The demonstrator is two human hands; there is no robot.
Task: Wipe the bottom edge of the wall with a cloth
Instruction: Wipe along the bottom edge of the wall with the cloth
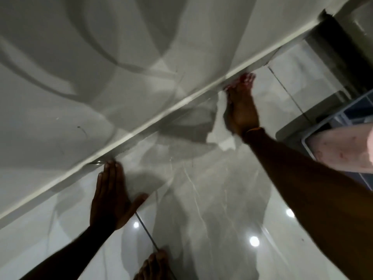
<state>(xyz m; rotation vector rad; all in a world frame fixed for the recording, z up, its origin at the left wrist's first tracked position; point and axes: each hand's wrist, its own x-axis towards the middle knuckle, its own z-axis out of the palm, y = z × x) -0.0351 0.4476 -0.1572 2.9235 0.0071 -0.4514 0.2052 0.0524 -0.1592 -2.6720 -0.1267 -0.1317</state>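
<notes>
The left hand (110, 201) is lying flat on the glossy floor (212, 199) with fingers spread and nothing in it, its fingertips reaching just up to the bottom edge of the wall (129, 136), which is running diagonally from lower left to upper right. Bare tile is stretching open between the two arms. Further right, the right hand (241, 104) is pressing a white cloth (219, 126) against that edge, fingers extended over it. A blue-rimmed container (343, 126) is crowding the far right.
</notes>
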